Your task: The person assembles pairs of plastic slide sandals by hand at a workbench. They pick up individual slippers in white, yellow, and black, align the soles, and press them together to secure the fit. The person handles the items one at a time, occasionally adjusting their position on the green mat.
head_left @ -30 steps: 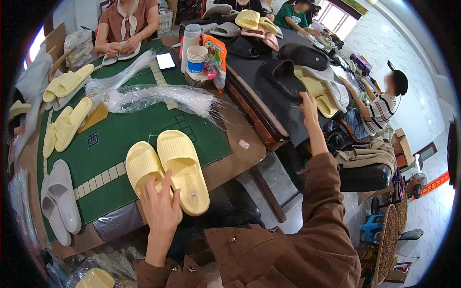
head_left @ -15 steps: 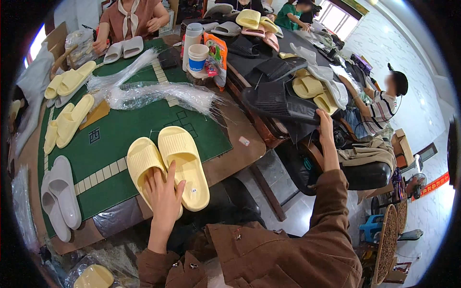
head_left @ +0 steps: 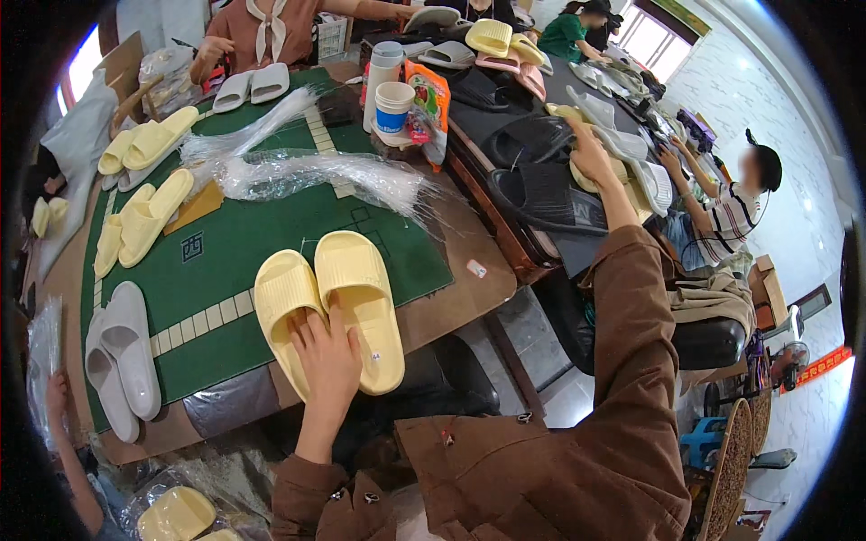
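A pair of pale yellow slippers (head_left: 354, 270) lies side by side on the green mat (head_left: 271, 216) near the table's front edge. My left hand (head_left: 329, 356) rests flat across their heels, fingers spread. My right hand (head_left: 591, 153) is stretched far out to the right. It sits on a heap of yellow and grey slippers (head_left: 631, 149) on the neighbouring dark table, beside black slippers (head_left: 541, 189). Its fingers are hidden among the slippers, so its grip is unclear.
Crumpled clear plastic bags (head_left: 307, 171), cups (head_left: 393, 104) and an orange snack bag (head_left: 428, 99) sit at the mat's far side. More yellow slippers (head_left: 149, 216) and grey slippers (head_left: 126, 347) line the left. Other people work at the far end (head_left: 262, 27) and at the right (head_left: 731, 207).
My right hand has moved further out onto the slipper heap. My left hand stays on the yellow pair, which has barely shifted.
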Motion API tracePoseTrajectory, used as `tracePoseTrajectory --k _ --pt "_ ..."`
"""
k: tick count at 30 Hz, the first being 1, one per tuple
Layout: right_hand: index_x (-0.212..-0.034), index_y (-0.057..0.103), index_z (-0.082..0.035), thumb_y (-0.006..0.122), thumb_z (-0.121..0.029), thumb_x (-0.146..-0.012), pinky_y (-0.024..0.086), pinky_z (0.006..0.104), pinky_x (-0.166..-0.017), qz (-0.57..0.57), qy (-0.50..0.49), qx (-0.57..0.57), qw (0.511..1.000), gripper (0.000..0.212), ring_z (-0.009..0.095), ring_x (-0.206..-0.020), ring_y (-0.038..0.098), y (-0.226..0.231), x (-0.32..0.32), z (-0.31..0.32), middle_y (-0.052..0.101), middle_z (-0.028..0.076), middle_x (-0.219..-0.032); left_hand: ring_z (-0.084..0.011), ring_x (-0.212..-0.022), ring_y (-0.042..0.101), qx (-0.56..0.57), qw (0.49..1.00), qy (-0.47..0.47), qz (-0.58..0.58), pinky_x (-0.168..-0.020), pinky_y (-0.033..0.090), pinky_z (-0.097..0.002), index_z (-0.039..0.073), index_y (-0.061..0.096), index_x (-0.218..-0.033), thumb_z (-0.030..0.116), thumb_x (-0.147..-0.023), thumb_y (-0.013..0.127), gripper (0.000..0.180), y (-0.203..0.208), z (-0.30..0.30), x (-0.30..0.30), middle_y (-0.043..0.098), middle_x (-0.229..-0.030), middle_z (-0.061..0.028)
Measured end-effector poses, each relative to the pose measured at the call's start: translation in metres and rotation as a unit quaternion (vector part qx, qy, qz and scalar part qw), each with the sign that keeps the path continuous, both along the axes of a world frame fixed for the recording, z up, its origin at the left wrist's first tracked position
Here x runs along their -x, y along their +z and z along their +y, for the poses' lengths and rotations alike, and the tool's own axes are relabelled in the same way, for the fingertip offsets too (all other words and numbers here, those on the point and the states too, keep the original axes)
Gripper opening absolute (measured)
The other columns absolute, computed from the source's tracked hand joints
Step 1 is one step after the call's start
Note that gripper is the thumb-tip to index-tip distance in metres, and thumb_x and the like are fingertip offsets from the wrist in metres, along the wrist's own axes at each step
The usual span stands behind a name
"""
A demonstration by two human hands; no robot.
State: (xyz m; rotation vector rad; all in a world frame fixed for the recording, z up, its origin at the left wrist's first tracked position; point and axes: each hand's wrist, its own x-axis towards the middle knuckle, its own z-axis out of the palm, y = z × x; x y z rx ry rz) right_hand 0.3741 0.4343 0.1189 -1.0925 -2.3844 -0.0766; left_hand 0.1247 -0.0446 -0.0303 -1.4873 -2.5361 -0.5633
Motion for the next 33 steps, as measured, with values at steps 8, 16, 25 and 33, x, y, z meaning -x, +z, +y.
tracePoseTrajectory --k 8,16,25,33 --pt "-0.129 0.047 -0.001 0.064 -0.003 -0.073 0.037 0.0353 -0.103 -0.143 0.104 0.186 0.967 0.059 0.031 -0.120 0.051 -0.006 -0.018 0.000 0.057 0.019 -0.124 -0.0439 -0.114 0.044 -0.025 1.000 0.000 0.010 -0.103 0.030 -0.0551 0.001 0.041 -0.138 0.020 -0.088 0.057 0.055 -0.008 -0.005 0.005 0.047 -0.114 -0.0249" --pt "-0.121 0.057 0.001 0.062 -0.008 -0.081 0.038 0.0341 -0.101 0.040 0.096 0.192 0.976 0.041 0.029 -0.118 0.053 -0.032 0.034 -0.040 0.061 0.018 -0.120 -0.0396 -0.104 0.051 -0.027 0.997 0.031 0.058 -0.099 0.036 -0.0515 -0.001 0.046 -0.132 0.020 -0.083 0.060 0.055 0.000 -0.006 0.005 0.050 -0.107 -0.0230" --pt "-0.095 0.060 0.001 0.059 -0.002 -0.087 0.043 0.0239 -0.079 0.169 0.152 0.184 0.956 0.008 0.010 -0.086 0.053 -0.017 0.051 -0.162 0.060 -0.001 -0.087 -0.0414 -0.111 0.050 -0.083 0.996 -0.017 -0.008 -0.105 0.033 -0.0496 -0.004 0.051 -0.126 0.010 -0.083 0.057 0.046 -0.003 -0.027 0.027 0.051 -0.108 -0.0236" --pt "-0.117 0.057 0.007 0.036 -0.028 -0.099 0.051 0.0296 -0.080 0.221 0.247 0.529 0.781 0.044 0.018 -0.091 0.063 -0.057 0.091 -0.274 0.065 0.011 -0.104 -0.0404 -0.104 0.052 -0.036 0.993 0.115 -0.015 -0.093 0.043 -0.0471 0.005 0.052 -0.128 0.001 -0.082 0.048 0.047 -0.012 -0.086 0.130 0.053 -0.108 -0.0212"
